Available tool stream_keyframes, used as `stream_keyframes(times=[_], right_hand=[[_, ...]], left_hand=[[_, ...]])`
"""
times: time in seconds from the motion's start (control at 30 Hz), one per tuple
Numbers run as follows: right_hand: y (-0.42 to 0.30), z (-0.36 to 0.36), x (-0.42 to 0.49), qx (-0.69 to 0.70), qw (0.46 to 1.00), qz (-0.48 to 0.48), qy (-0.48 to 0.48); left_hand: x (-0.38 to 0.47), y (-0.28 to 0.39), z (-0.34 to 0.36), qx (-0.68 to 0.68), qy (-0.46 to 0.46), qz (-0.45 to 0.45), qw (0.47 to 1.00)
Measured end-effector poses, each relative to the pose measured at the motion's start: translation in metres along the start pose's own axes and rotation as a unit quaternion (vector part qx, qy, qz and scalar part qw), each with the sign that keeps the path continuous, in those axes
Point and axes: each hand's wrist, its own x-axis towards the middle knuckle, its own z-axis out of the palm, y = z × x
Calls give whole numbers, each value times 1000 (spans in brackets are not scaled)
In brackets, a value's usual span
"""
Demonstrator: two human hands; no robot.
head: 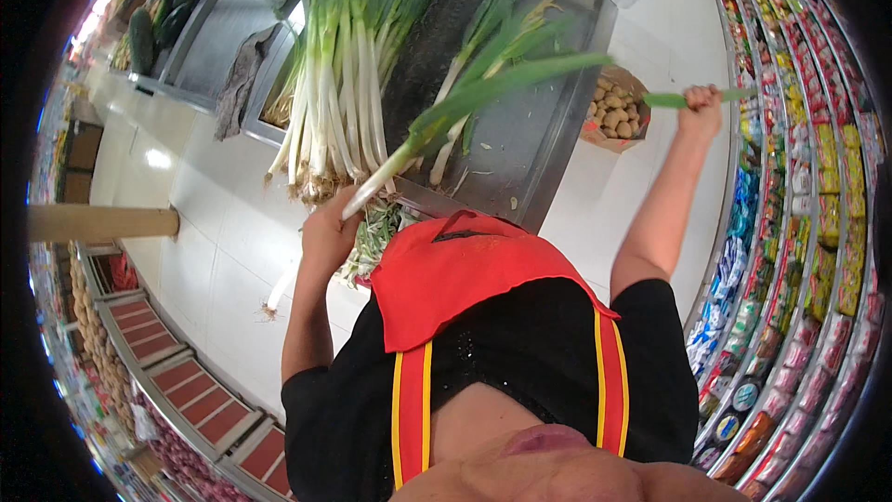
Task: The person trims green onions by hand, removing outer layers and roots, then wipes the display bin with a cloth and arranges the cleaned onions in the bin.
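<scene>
My left hand [326, 231] is closed around the white stem of a leek [435, 127]. Its rooted end hangs below the hand, and its green leaves slant up to the right over the metal display counter [519, 146]. Out to the right, my right hand [701, 106] grips a strip of green leaf [665, 100], apart from the leek. A thick bunch of leeks [341, 90] lies close beyond my left hand, roots towards me. A few loose leeks [488, 42] rest on the counter, partly behind the held one.
A cardboard box of potatoes [614, 111] stands on the floor at the right. Leaf trimmings [376, 240] lie below the counter's near edge. A grey cloth [244, 77] hangs at the left, near cucumbers [141, 42]. Shelves of packaged goods [794, 223] line the right side.
</scene>
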Motion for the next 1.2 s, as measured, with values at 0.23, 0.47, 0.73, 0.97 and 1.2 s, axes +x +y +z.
stream_keyframes(times=[0.23, 0.47, 0.73, 0.97, 1.2], right_hand=[[48, -17, -48, -128, 980, 99, -119], [97, -23, -96, -134, 944, 259, -157], [109, -37, -129, -216, 921, 293, -135], [108, -52, -146, -245, 912, 313, -101], [105, -74, -149, -239, 912, 326, -76]], left_hand=[[37, -4, 17, -22, 227, 132, 965], [55, 10, 9, -31, 261, 95, 960], [80, 10, -11, 93, 204, 63, 972], [171, 0, -79, 54, 334, 72, 938], [253, -68, -69, 101, 369, 57, 922]])
